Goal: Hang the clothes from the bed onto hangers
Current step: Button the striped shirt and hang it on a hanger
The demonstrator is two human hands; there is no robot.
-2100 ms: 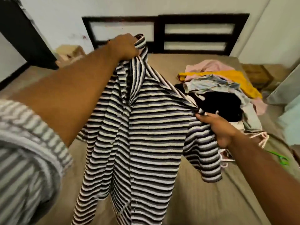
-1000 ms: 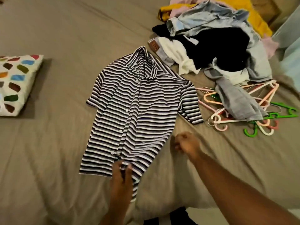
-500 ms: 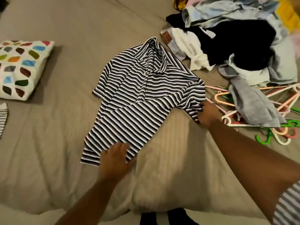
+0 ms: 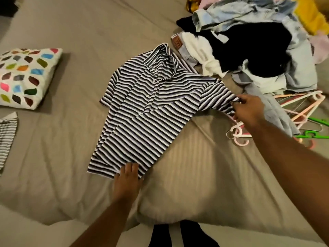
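A black-and-white striped button shirt [image 4: 151, 111] lies spread flat on the tan bed [image 4: 204, 175], collar pointing away from me. My left hand [image 4: 127, 180] rests with straight fingers on its bottom hem. My right hand [image 4: 248, 109] pinches the end of the shirt's right sleeve and holds it stretched outward. Just past that hand lies a heap of pink, white and green hangers [image 4: 300, 120]. Behind it sits the pile of clothes [image 4: 254, 43]: denim, black, white, yellow and pink pieces.
A white cushion with coloured patches [image 4: 26, 77] lies on the bed's left side. A small striped cloth [image 4: 8, 134] shows at the left edge. The bed's front edge [image 4: 106, 227] is right before my legs.
The shirt went from held up in the air to laid flat on the bed. Since half a second ago my right hand has drawn the sleeve outward to the right.
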